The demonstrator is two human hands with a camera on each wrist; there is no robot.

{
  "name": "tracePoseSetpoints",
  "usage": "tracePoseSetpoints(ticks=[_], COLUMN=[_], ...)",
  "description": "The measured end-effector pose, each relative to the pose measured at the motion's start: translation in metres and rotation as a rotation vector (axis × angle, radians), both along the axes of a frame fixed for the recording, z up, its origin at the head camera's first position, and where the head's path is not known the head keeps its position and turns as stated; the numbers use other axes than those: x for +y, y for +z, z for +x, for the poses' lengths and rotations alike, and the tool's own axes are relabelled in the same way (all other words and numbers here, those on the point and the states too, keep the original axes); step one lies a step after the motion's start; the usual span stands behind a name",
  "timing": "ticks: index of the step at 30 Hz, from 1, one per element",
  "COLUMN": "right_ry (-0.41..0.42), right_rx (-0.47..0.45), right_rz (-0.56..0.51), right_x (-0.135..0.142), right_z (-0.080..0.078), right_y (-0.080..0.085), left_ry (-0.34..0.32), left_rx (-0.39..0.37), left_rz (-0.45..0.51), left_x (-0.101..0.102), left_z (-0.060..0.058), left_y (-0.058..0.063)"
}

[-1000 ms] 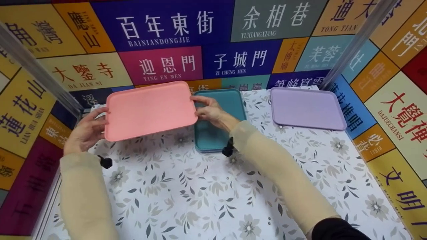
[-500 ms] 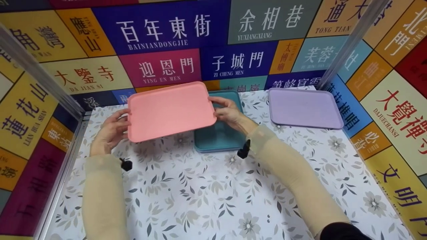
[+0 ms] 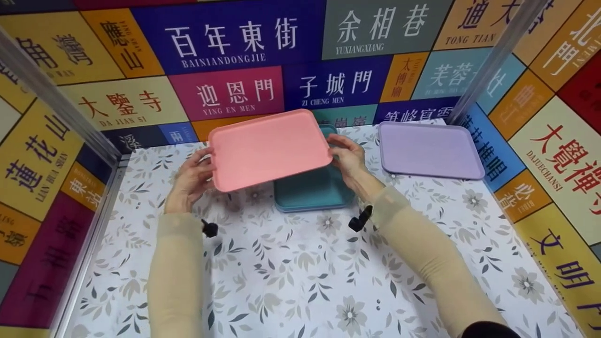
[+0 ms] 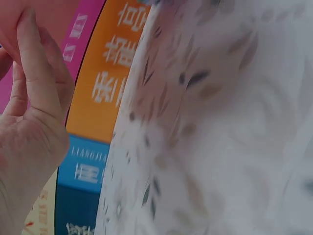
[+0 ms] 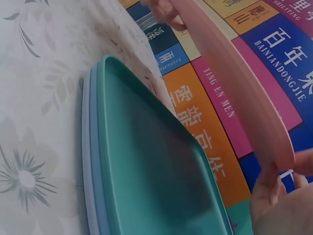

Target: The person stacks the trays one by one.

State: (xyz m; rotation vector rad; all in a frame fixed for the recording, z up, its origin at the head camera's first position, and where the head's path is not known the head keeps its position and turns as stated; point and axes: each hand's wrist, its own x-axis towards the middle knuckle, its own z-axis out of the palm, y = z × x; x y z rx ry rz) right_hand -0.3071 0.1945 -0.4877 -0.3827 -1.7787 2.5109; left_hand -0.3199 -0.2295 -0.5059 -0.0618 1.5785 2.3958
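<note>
Both hands hold up a pink tray (image 3: pixel 270 150) by its two short ends, tilted, its right end higher in the head view. My left hand (image 3: pixel 190 180) grips the left end; my right hand (image 3: pixel 350 159) pinches the right end between fingers and thumb. Below and behind it lies a teal tray (image 3: pixel 312 190), partly covered by the pink one in the head view. The right wrist view shows the teal tray (image 5: pixel 151 161) on top of a stack, with a blue tray (image 5: pixel 95 147) and a paler one (image 5: pixel 86 147) under it. A gap separates the pink tray (image 5: pixel 234 78) from this stack.
A lavender tray (image 3: pixel 429 150) lies flat at the back right of the table, which has a white floral cover (image 3: pixel 281 281). Printed panels with large characters (image 3: pixel 230 37) wall in the back and both sides. Metal posts (image 3: pixel 497 61) stand at the back corners.
Both hands have carried the pink tray to the right, so that it now overlaps more of the teal tray in the head view. The teal and lavender trays have stayed put.
</note>
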Motion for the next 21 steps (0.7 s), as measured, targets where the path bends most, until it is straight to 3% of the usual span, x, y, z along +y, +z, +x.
tracePoseSetpoints(ticks=[3, 7, 15, 21], right_ry=[-0.120, -0.220, -0.304, -0.339], right_rx=[0.004, 0.028, 0.083, 0.111], right_rz=[0.008, -0.001, -0.071, -0.063], right_x=[0.002, 0.001, -0.022, -0.047], right_z=[0.006, 0.013, 0.025, 0.037], right_y=[-0.002, -0.004, -0.007, -0.014], left_ry=[0.004, 0.048, 0.120, 0.151], left_rx=[0.010, 0.017, 0.024, 0.044], left_rz=[-0.003, 0.006, 0.014, 0.029], left_x=[0.014, 0.031, 0.064, 0.088], left_z=[-0.003, -0.005, -0.005, 0.001], left_y=[-0.001, -0.002, -0.006, -0.010])
